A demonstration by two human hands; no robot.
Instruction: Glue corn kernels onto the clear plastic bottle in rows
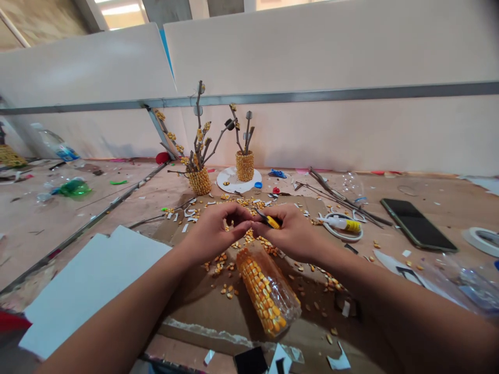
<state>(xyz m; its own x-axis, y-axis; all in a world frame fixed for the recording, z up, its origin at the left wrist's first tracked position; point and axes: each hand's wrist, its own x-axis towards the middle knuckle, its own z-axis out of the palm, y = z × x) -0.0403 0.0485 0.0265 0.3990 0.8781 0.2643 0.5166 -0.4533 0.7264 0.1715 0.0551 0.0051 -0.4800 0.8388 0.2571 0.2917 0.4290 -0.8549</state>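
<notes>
Above the cardboard sheet (218, 311), my two hands meet at the fingertips. My left hand (218, 228) is closed in a pinch; whatever is between thumb and fingers is too small or hidden to name. In my right hand (292, 231), closed too, is a small yellow-and-black tool (272, 222) whose exact kind I cannot make out. Just below them lies a clear plastic bottle piece (268, 291) on its side, partly covered with rows of corn kernels. Loose corn kernels (220, 265) are scattered around it and under the hands.
Behind stand two kernel-covered pots (199, 182) with twigs, one on a white disc (228, 183). To the right are a glue bottle (341, 224), cut branches (343, 197), a phone (418, 223) and a tape roll (483, 240). White sheets (97, 285) lie left.
</notes>
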